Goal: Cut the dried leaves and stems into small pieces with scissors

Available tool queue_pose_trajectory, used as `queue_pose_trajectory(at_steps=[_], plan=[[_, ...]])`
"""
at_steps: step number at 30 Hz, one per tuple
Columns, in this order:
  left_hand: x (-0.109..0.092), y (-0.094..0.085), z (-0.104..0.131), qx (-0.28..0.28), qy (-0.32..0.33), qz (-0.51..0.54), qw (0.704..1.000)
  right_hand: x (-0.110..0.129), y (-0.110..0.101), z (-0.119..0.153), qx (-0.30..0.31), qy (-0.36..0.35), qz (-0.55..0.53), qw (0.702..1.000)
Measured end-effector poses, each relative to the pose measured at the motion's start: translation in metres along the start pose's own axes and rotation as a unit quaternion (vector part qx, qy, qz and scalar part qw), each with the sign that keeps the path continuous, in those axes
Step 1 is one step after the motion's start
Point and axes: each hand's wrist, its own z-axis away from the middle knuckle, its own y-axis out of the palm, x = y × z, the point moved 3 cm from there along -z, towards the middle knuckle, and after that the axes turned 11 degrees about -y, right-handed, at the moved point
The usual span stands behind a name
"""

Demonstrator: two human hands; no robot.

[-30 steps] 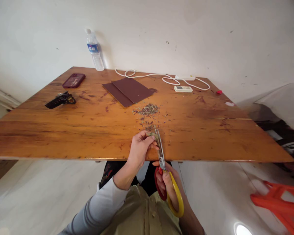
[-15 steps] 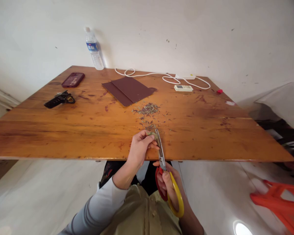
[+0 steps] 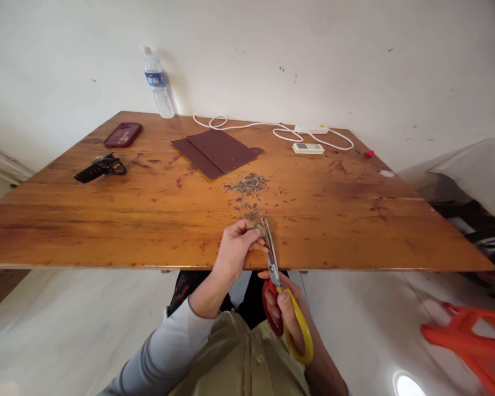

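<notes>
Between the thumb and fingers of my left hand (image 3: 236, 246) is a small greenish piece (image 3: 260, 229), perhaps paper or sandpaper; its kind is hard to make out. My right hand (image 3: 291, 308) is closed round the scissors (image 3: 273, 269), which have one red and one yellow handle. Their blades point away from me, slightly parted, at the right edge of the greenish piece. Beyond my hands lies a loose heap of small dark and greenish clippings (image 3: 251, 183), with more scattered towards me.
On the wooden table (image 3: 107, 236) lie dark red-brown sheets (image 3: 220, 151), a phone (image 3: 124, 135), a black key holder (image 3: 101, 168) and a small white device (image 3: 308, 148). A bottle (image 3: 159, 85) and a white power strip (image 3: 311, 130) stand by the wall. An orange stool (image 3: 462, 330) is at right.
The scissor handles have spread a little, the yellow one shifting right, and the blades have parted slightly. My left hand stays in place with the greenish piece.
</notes>
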Motion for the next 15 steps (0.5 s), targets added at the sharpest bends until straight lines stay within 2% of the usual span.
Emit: queue_pose_trajectory(at_steps=[15], plan=[[-0.001,0.000,0.000,-0.002,-0.010,-0.011,1.000,0.008,-0.010,-0.004,0.025,0.008,0.015,1.000]])
